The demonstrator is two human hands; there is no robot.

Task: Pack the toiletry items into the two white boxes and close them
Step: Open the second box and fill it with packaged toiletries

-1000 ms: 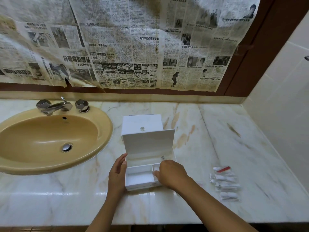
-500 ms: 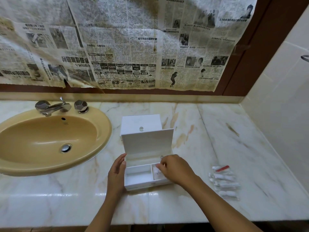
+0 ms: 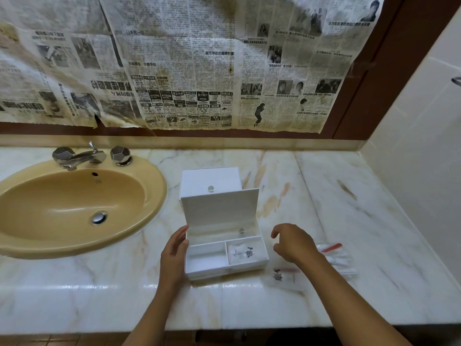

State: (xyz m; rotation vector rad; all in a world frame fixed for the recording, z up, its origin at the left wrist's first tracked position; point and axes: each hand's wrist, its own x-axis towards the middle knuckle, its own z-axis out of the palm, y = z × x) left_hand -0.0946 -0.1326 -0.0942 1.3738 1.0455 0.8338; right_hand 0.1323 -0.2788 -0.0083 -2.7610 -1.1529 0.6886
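Toiletry packets (image 3: pixel 334 258) lie in a loose pile on the marble counter (image 3: pixel 349 221), just beside and partly behind your right hand (image 3: pixel 293 243). That hand hovers to the right of the open white box (image 3: pixel 225 253), fingers loosely curled, holding nothing. One clear sachet (image 3: pixel 243 250) with a dark wheel emblem sits in the box's front right compartment; the front left compartment shows only its white floor. Another emblem-marked sachet (image 3: pixel 282 275) lies on the counter near the box's right front corner. Your left hand (image 3: pixel 174 255) rests flat against the box's left wall, fingers straight. The lid (image 3: pixel 219 208) stands upright. A second white box (image 3: pixel 210 181), closed, sits directly behind. A tan sink (image 3: pixel 74 208) with a chrome tap (image 3: pixel 79 157) lies to the left. Yellowed newspaper (image 3: pixel 174 61) covers the wall above.
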